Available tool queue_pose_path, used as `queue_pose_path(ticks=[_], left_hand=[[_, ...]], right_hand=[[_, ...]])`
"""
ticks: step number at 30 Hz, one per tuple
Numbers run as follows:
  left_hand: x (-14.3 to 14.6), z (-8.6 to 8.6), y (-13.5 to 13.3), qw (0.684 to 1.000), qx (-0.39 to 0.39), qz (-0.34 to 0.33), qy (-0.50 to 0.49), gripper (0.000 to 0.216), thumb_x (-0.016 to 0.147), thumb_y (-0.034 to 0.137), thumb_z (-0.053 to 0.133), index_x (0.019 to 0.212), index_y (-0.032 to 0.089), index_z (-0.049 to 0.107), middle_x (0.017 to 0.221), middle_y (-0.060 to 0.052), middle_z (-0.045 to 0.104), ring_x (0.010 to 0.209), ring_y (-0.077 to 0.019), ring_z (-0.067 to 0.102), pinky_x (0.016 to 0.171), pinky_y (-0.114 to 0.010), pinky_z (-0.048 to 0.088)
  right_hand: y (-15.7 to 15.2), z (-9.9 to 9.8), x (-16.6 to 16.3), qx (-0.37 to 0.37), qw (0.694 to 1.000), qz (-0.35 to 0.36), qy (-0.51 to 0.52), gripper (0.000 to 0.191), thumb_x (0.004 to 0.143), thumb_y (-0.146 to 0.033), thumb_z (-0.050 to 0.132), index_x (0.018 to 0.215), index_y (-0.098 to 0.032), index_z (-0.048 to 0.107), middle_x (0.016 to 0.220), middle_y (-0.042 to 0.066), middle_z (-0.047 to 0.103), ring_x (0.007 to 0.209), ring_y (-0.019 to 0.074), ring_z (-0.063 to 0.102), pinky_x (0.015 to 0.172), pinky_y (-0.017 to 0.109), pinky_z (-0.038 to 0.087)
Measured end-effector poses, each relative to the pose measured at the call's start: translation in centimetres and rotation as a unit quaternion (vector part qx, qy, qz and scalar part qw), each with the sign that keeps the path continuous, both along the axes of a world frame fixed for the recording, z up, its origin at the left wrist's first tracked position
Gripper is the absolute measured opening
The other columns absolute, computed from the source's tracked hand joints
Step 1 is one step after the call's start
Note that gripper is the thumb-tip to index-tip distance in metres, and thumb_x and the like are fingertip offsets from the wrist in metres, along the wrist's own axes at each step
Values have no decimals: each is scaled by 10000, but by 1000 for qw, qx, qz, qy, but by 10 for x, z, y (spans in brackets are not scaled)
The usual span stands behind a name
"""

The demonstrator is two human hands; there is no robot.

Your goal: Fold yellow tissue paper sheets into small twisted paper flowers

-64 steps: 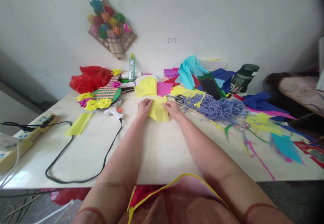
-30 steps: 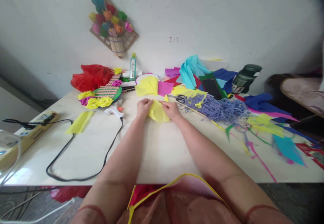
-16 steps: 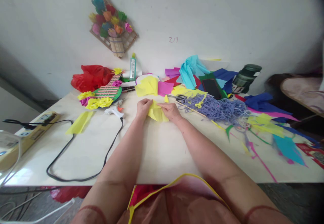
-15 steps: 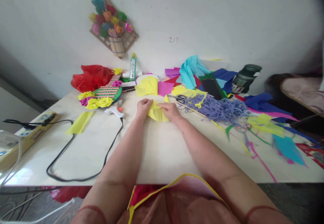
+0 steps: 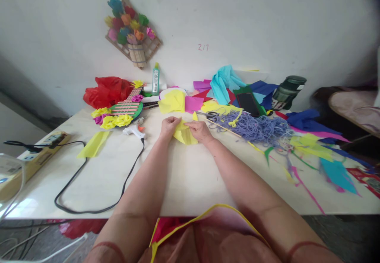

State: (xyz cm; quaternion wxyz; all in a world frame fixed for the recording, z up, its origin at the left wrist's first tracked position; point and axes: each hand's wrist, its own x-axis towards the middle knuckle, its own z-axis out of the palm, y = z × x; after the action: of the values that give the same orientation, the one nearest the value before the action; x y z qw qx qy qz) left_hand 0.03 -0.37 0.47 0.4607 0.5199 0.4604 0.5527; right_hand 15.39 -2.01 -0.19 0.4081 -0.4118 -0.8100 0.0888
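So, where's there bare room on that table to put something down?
Bare tabletop lies between the forearms, nearer than the yellow paper between left hand and right hand, and inside the loop of black cord. It's crowded by the wall and on the right, with purple yarn and paper scraps.

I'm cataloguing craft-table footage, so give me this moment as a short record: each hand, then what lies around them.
Left hand: pinching the yellow sheet near its upper left
Right hand: at the sheet, index finger pointing left across its upper part
Left side: white glue gun, yellow strip
Right side: scissors, purple yarn
Wall: flower ornament
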Motion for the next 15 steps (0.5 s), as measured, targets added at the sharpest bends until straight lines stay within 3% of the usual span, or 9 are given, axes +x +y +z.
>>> queue_pose_path(ticks=[8,12,15], left_hand=[[-1,-1,2,1000,13,1,16,309,589,431,646,588,148,522,489,28,516,427,-80,447,422,-204,319],[0,-1,1,1000,16,-14,8,331,590,453,653,622,147,530,523,20,540,437,-83,466,430,-206,340],[1,1,-1,999,18,-29,3,342,598,464,651,653,148,534,542,18,548,442,-84,473,431,-205,346]], right_hand=[[-5,8,0,-47,996,35,66,260,765,-194,437,823,-153,687,814,74,670,753,168,596,729,275,438],[1,2,1,-104,984,-21,144,249,744,-344,503,686,-151,650,659,38,640,652,159,570,645,260,427],[8,-4,2,-164,960,-26,226,202,684,-328,561,751,-147,622,651,27,628,620,142,563,618,251,432]])
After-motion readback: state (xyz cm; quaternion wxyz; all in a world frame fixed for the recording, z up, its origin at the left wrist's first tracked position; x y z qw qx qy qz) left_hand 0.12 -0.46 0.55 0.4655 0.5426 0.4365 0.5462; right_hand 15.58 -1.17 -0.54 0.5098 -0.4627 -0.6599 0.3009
